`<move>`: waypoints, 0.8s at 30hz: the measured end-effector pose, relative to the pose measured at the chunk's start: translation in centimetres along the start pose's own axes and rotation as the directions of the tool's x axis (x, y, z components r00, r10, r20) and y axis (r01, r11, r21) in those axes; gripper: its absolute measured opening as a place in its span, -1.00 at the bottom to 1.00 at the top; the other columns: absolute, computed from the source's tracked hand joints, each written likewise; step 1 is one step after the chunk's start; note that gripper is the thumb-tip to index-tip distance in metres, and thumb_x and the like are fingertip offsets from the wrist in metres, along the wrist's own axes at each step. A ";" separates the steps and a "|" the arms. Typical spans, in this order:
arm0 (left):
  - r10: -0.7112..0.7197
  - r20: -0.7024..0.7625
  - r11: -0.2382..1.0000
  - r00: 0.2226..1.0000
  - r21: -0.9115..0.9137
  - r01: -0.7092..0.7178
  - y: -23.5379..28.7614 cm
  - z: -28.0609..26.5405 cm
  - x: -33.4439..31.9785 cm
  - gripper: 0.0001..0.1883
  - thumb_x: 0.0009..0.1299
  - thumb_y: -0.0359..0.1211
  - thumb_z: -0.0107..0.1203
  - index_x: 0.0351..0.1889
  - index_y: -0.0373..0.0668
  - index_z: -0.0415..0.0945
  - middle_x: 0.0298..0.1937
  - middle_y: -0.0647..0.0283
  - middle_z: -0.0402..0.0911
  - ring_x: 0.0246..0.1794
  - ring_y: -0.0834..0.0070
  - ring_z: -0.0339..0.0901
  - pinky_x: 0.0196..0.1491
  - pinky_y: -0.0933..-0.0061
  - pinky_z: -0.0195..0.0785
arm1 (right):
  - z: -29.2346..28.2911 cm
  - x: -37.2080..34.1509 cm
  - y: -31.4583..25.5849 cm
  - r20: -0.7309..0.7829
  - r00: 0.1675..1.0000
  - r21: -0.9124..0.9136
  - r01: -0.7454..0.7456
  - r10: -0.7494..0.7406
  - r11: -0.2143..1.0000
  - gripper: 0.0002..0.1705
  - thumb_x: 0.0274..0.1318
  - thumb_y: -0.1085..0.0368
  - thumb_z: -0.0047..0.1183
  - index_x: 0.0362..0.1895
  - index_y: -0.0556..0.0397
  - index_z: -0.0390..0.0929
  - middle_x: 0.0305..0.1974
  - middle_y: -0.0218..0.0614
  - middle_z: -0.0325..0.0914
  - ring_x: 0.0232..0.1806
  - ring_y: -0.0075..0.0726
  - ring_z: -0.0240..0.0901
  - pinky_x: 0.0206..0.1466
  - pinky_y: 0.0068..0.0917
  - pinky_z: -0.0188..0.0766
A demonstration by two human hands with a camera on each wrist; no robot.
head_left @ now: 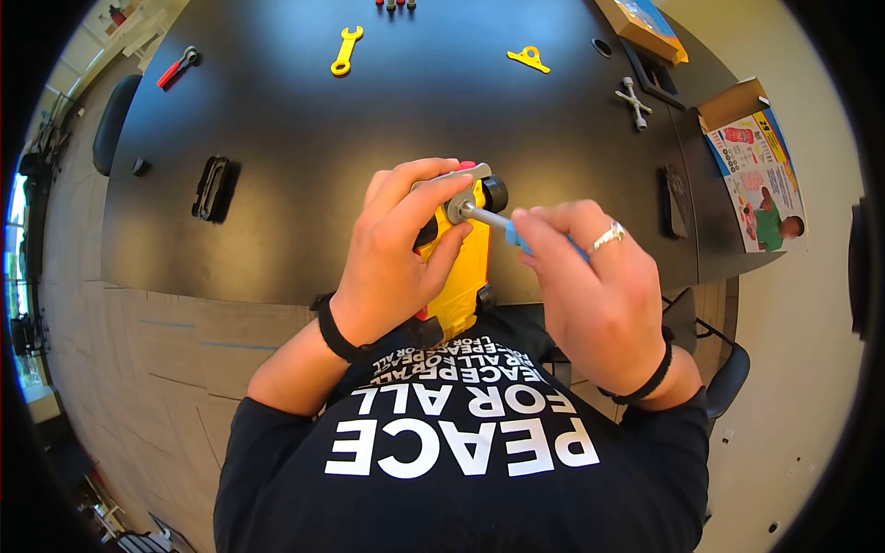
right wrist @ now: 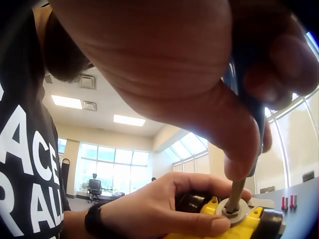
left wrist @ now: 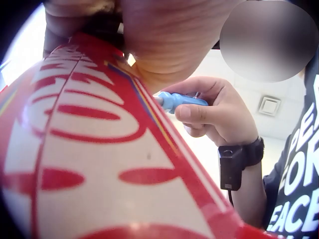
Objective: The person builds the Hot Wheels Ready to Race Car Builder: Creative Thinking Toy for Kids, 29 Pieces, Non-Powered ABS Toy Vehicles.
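Note:
My left hand (head_left: 387,230) grips a toy car (head_left: 466,276) turned underside up, its yellow base and black wheels facing me. In the left wrist view its red and white printed body (left wrist: 94,124) fills the foreground. Thumb and fingers lie around a grey round piece (right wrist: 239,214) at the car's far end. With my right hand (head_left: 595,286) I hold a blue-handled screwdriver (left wrist: 184,102) at a slant. Its metal shaft reaches down into the middle of the grey piece, where the tip is hidden.
On the dark table lie a yellow wrench (head_left: 344,53), a red-handled tool (head_left: 178,68), a yellow flat part (head_left: 528,60) and a grey cross-shaped wrench (head_left: 633,103). A black part (head_left: 212,189) sits to the left. At the right stands an open printed box (head_left: 756,175).

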State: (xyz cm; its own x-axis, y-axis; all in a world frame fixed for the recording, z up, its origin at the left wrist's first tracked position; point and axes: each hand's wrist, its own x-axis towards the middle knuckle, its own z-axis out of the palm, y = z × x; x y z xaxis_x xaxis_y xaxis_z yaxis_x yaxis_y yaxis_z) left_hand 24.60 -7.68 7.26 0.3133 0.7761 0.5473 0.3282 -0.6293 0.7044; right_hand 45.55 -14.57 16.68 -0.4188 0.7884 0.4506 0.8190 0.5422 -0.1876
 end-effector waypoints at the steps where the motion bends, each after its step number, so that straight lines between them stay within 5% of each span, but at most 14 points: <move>1: 0.001 0.002 1.000 1.000 -0.002 -0.001 -0.1 0.0 0.0 -0.45 0.25 -0.60 0.47 0.24 -0.15 0.75 0.30 0.10 0.74 0.26 0.08 0.68 0.31 0.20 0.54 | 0.1 0.0 0.2 0.019 1.000 -0.063 -0.007 0.008 0.998 -0.62 0.10 0.54 0.34 0.05 0.25 0.75 -0.13 -0.22 0.64 -0.22 -0.14 0.63 -0.21 -0.26 0.60; 7: -0.019 -0.021 1.000 1.000 -0.005 0.019 -0.5 -0.5 0.1 -0.23 0.22 -0.60 0.52 0.46 -0.22 0.59 0.31 0.01 0.73 0.27 0.08 0.71 0.37 0.20 0.53 | 0.4 -0.3 1.7 0.078 0.997 -0.282 0.049 -0.028 0.958 -0.67 0.15 0.43 0.29 0.04 0.11 0.72 -0.20 -0.36 0.58 -0.24 -0.16 0.56 -0.26 -0.28 0.47; 9: -0.139 0.015 0.977 0.990 -0.159 0.140 -0.5 -1.4 0.0 -0.18 0.24 -0.53 0.55 0.53 -0.26 0.52 0.25 -0.04 0.71 0.19 -0.05 0.69 0.29 0.13 0.54 | 2.0 -1.9 3.2 0.173 0.963 -0.187 -0.176 0.208 0.967 -0.77 0.22 0.37 0.37 -0.06 0.04 0.65 -0.19 -0.34 0.60 -0.19 -0.15 0.56 -0.16 -0.24 0.44; 10: -0.184 0.088 0.980 0.979 -0.056 0.189 -0.8 -2.6 0.1 -0.20 0.21 -0.59 0.53 0.49 -0.30 0.54 0.26 0.01 0.73 0.25 0.19 0.72 0.37 0.27 0.50 | 3.0 -2.7 4.1 0.174 0.963 -0.189 -0.174 0.207 0.966 -0.77 0.22 0.37 0.37 -0.06 0.04 0.65 -0.19 -0.34 0.60 -0.19 -0.15 0.56 -0.16 -0.24 0.44; 11: -0.203 0.130 0.977 0.970 -0.031 0.209 -1.0 -3.7 0.3 -0.22 0.22 -0.58 0.52 0.48 -0.30 0.56 0.24 0.02 0.73 0.23 0.22 0.71 0.37 0.29 0.49 | 4.2 -3.5 5.2 0.332 0.837 0.100 -0.490 0.435 0.866 -0.75 0.26 0.31 0.42 -0.08 0.03 0.62 -0.18 -0.36 0.61 -0.15 -0.22 0.56 -0.09 -0.26 0.45; 12: -0.226 0.171 0.973 0.959 -0.005 0.230 -1.2 -4.6 0.6 -0.25 0.23 -0.58 0.50 0.46 -0.30 0.57 0.22 0.03 0.72 0.22 0.25 0.70 0.36 0.32 0.47 | 5.8 -4.4 6.0 0.541 0.640 0.308 -0.754 0.545 0.580 -0.71 0.30 0.25 0.46 -0.10 0.03 0.58 -0.18 -0.37 0.62 -0.10 -0.30 0.56 -0.02 -0.28 0.45; 13: -0.228 0.190 0.970 0.955 -0.042 0.240 -1.3 -5.3 0.7 -0.28 0.23 -0.56 0.49 0.43 -0.31 0.60 0.21 0.07 0.69 0.23 0.29 0.66 0.38 0.35 0.41 | 7.8 -6.0 6.5 0.544 0.641 0.308 -0.753 0.541 0.582 -0.71 0.30 0.25 0.46 -0.10 0.03 0.58 -0.18 -0.37 0.62 -0.10 -0.30 0.56 -0.02 -0.28 0.45; 15: -0.202 0.154 0.972 0.967 -0.087 0.217 -1.0 -6.0 0.6 -0.27 0.23 -0.56 0.49 0.44 -0.32 0.60 0.24 0.08 0.68 0.26 0.30 0.64 0.41 0.36 0.39 | 11.0 -8.5 6.2 0.470 0.818 0.785 -0.559 0.331 0.266 -0.64 0.34 0.15 0.51 -0.03 0.02 0.60 -0.15 -0.44 0.61 -0.18 -0.42 0.54 -0.09 -0.38 0.46; 16: -0.173 0.124 0.972 0.977 -0.136 0.190 -0.9 -6.1 0.6 -0.27 0.22 -0.56 0.49 0.44 -0.32 0.60 0.27 0.09 0.66 0.29 0.31 0.62 0.44 0.36 0.36 | 11.2 -8.6 5.9 0.457 0.847 0.767 -0.530 0.271 0.362 -0.54 0.40 0.04 0.49 0.08 0.04 0.59 -0.16 -0.47 0.56 -0.42 -0.55 0.47 -0.31 -0.50 0.45; 18: -0.105 0.049 0.981 0.993 -0.160 0.112 -1.1 -6.1 0.7 -0.31 0.26 -0.52 0.53 0.41 -0.31 0.61 0.27 0.08 0.67 0.26 0.27 0.64 0.38 0.33 0.43 | 12.1 -10.7 5.2 0.723 0.648 0.689 -0.702 0.242 -0.179 -0.36 0.51 -0.19 0.33 0.25 0.07 0.51 -0.16 -0.42 0.54 -0.62 -0.59 0.30 -0.52 -0.50 0.35; 19: -0.071 -0.019 0.978 0.997 -0.197 0.066 -1.5 -6.2 0.7 -0.29 0.25 -0.51 0.55 0.41 -0.34 0.60 0.30 0.06 0.65 0.29 0.27 0.62 0.40 0.32 0.41 | 12.4 -11.1 5.2 0.718 0.650 0.694 -0.696 0.250 -0.184 -0.36 0.51 -0.19 0.33 0.25 0.07 0.51 -0.16 -0.42 0.54 -0.62 -0.59 0.30 -0.52 -0.50 0.35; 21: -0.044 -0.112 0.958 0.993 -0.286 0.011 -2.5 -5.8 0.4 -0.28 0.24 -0.46 0.59 0.40 -0.38 0.59 0.37 0.01 0.59 0.34 0.26 0.58 0.44 0.28 0.39 | 12.7 -11.1 5.1 0.712 0.646 0.689 -0.567 0.275 -0.452 -0.21 0.58 -0.36 0.11 0.38 0.10 0.42 -0.21 -0.40 0.53 -0.67 -0.64 0.22 -0.60 -0.53 0.31; 24: 0.099 -0.132 0.949 0.986 -0.286 -0.133 -3.9 -5.0 -0.5 -0.27 0.26 -0.44 0.60 0.40 -0.35 0.57 0.39 0.03 0.57 0.35 0.26 0.57 0.44 0.25 0.39 | 11.3 -9.2 5.9 0.711 0.628 0.693 -0.551 0.315 -0.465 -0.18 0.63 -0.40 -0.01 0.43 0.09 0.40 -0.24 -0.37 0.55 -0.69 -0.61 0.18 -0.62 -0.50 0.30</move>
State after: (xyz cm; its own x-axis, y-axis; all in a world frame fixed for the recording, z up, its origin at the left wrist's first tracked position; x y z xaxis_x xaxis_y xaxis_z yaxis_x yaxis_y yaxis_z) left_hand 18.76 -5.36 6.48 0.2236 0.7088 0.6690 0.0151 -0.6888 0.7248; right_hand 49.78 -15.39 1.54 -0.2839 0.8729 -0.3967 -0.4223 -0.4853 -0.7656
